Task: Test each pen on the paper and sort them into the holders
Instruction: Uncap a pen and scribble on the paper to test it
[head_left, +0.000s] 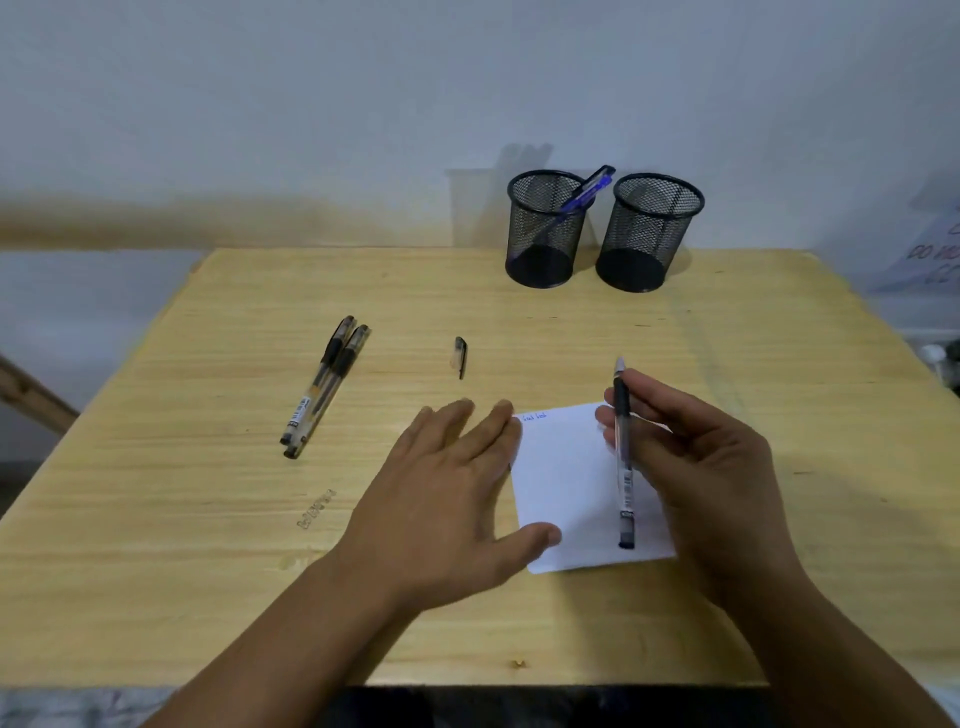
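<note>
Right hand (701, 462) pinches an uncapped black pen (622, 457) over the paper (566, 483), tip up, not writing yet. Left hand (457, 493) lies flat, fingers spread, at the paper's left edge. Cap (460, 356) sits apart on the table (208, 519). Progress: blue scribble on paper, blue pen (584, 195) in left holder (545, 228); right holder (647, 231) looks empty. Two pens (324, 387) untested.

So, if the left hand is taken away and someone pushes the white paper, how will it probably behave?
The paper looks like one thin, flat sheet, so it is probably very light and would likely slide on the smooth wooden table. If lifted by one edge it would probably bend. Only the left hand seems to steady it, at its left edge.
</note>
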